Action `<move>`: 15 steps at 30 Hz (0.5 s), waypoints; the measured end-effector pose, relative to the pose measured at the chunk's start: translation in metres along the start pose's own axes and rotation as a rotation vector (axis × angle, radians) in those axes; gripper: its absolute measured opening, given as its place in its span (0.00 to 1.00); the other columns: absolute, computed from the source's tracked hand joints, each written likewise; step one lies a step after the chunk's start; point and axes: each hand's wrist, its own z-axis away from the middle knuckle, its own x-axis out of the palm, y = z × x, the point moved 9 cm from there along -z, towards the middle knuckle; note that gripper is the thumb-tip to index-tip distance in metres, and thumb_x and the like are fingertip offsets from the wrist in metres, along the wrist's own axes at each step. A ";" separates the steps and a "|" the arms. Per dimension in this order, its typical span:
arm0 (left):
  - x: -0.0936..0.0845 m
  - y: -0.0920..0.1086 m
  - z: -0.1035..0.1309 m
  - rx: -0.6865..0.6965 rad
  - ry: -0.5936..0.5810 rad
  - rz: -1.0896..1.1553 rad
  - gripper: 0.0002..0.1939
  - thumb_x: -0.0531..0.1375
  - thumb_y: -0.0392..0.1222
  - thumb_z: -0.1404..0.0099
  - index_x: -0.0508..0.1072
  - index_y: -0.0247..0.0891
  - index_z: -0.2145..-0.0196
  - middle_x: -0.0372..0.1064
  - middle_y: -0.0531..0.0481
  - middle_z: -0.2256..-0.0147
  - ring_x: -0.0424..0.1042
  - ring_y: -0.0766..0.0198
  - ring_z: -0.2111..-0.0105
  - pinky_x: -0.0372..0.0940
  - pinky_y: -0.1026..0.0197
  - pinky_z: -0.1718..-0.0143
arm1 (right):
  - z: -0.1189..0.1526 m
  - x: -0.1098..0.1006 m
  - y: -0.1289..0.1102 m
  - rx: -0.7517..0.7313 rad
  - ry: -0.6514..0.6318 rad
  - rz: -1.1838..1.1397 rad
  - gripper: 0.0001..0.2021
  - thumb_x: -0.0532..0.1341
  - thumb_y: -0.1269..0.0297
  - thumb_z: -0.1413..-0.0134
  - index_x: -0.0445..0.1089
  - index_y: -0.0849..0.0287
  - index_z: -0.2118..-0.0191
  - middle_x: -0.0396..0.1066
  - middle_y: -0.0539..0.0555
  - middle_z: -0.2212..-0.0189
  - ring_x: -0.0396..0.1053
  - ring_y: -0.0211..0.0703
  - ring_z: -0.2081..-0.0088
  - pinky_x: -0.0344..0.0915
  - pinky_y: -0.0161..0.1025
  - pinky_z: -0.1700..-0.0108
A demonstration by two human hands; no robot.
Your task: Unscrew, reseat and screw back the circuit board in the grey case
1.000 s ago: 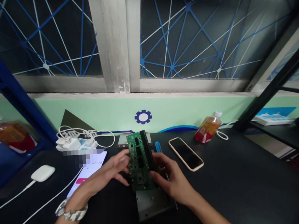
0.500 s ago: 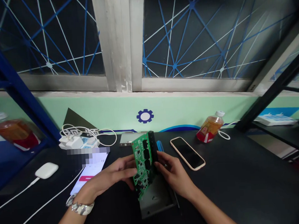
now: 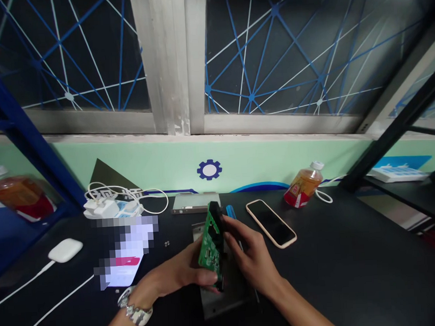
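A green circuit board (image 3: pixel 207 247) with black parts along one side is held tilted on edge over a dark metal tray (image 3: pixel 226 300) on the black table. My left hand (image 3: pixel 185 273) grips its lower left, the thumb across the lower front. On the right, my right hand (image 3: pixel 250 252) holds the black upper edge between thumb and fingers. A blue-handled tool (image 3: pixel 231 212) lies behind my right hand, its shaft running beside the tray. Behind the board rests a flat grey metal plate (image 3: pixel 194 204).
A phone (image 3: pixel 272 223) and a drink bottle (image 3: pixel 303 186) are to the right. At left are a lit phone (image 3: pixel 130 271), a power strip with cables (image 3: pixel 128 209) and a white case (image 3: pixel 65 250). Small metal bits (image 3: pixel 167 244) lie left of the tray.
The board has turned more edge-on and sits slightly lower. My left hand has moved right and down, its thumb now lower on the board. More of the tray and back plate shows.
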 end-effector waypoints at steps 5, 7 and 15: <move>-0.023 0.013 0.000 0.157 0.188 -0.232 0.47 0.68 0.42 0.41 0.46 0.49 0.32 0.59 0.37 0.40 0.69 0.46 0.48 0.68 0.47 0.51 | -0.002 -0.003 0.002 0.025 0.007 -0.101 0.21 0.56 0.61 0.34 0.62 0.51 0.38 0.63 0.57 0.39 0.62 0.49 0.39 0.58 0.49 0.37; -0.035 0.018 0.002 0.212 0.275 -0.293 0.49 0.68 0.40 0.41 0.43 0.50 0.32 0.57 0.36 0.39 0.68 0.46 0.48 0.68 0.47 0.51 | -0.002 -0.003 0.001 0.036 0.006 -0.121 0.19 0.56 0.60 0.34 0.64 0.51 0.40 0.64 0.58 0.41 0.65 0.48 0.42 0.62 0.46 0.41; -0.057 0.034 0.008 0.375 0.504 -0.507 0.61 0.70 0.31 0.51 0.37 0.52 0.31 0.55 0.37 0.38 0.67 0.44 0.45 0.68 0.43 0.48 | -0.002 -0.001 0.001 0.081 -0.022 -0.119 0.16 0.54 0.56 0.33 0.68 0.52 0.45 0.71 0.55 0.55 0.69 0.46 0.54 0.65 0.40 0.52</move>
